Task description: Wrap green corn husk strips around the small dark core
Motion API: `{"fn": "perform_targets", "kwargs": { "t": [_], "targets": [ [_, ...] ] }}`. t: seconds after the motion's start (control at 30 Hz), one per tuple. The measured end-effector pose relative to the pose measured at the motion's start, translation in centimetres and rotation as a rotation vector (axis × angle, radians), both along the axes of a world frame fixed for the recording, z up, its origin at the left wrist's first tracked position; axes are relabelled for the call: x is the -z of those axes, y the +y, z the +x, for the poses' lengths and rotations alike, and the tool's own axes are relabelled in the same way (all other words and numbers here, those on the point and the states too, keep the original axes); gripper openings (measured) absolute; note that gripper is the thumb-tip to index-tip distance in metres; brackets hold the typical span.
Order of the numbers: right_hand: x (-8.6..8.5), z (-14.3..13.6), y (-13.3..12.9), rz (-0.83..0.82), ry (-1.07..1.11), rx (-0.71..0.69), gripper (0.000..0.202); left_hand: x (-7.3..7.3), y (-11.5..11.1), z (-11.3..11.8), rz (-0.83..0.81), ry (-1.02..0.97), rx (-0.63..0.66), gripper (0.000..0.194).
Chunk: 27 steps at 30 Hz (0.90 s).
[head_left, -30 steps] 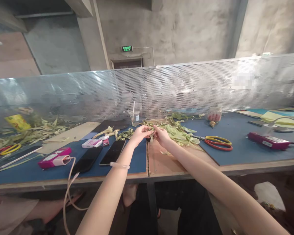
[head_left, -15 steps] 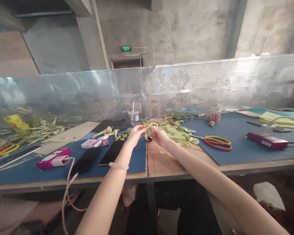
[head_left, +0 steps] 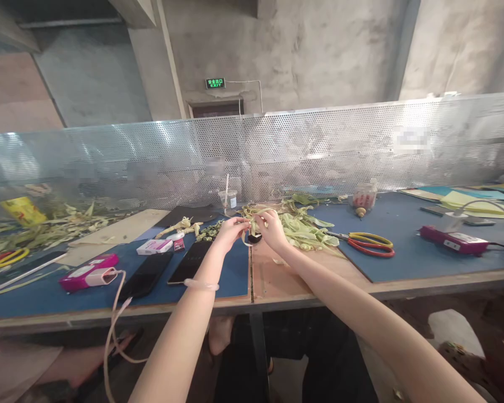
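Observation:
Fingers pinched, my left hand (head_left: pixel 232 230) and my right hand (head_left: pixel 272 228) meet over the middle of the table. Between them is a pale green leaf strip (head_left: pixel 254 227), bent in a loop, and both hands grip it. One end of the strip curls down below my left fingertips. A small dark object (head_left: pixel 255 239) shows just under the hands; its kind is unclear. Right of my right hand spreads a heap of pale green leaves (head_left: pixel 304 228). Dark green knotted pieces (head_left: pixel 210 231) lie left of my left hand.
Red-and-yellow-handled scissors (head_left: pixel 369 244) lie at the right. To the left are phones (head_left: pixel 146 276), a small white-and-pink box (head_left: pixel 154 246) and a magenta power strip (head_left: pixel 88 273) with a cable. A plastic cup (head_left: pixel 229 198) stands behind, before a perforated metal screen (head_left: pixel 302 145).
My right hand has turned and risen slightly over the strip. The strip's loop now hangs lower on the left. The dark object beneath shows more. The whole view has shifted a little.

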State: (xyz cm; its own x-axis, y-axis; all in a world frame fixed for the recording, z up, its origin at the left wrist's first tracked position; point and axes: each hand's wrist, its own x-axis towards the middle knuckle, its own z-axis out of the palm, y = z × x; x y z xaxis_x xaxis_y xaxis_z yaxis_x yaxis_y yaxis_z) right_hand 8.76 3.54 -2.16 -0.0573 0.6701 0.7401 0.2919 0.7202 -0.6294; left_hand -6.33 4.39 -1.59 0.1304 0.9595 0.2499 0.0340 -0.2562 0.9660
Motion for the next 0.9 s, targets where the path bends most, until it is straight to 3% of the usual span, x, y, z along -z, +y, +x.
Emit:
{"fn": "perform_targets", "kwargs": {
  "t": [0.33, 0.9],
  "targets": [
    [0.1, 1.3, 0.9, 0.026, -0.241, -0.051, 0.022, 0.2, -0.6, 0.5, 0.0, 0.216, 0.207, 0.017],
    [0.4, 1.0, 1.5, -0.016, -0.18, -0.029, 0.023, -0.3, -0.8, 0.7, 0.1, 0.116, 0.15, 0.023]
  ]
}}
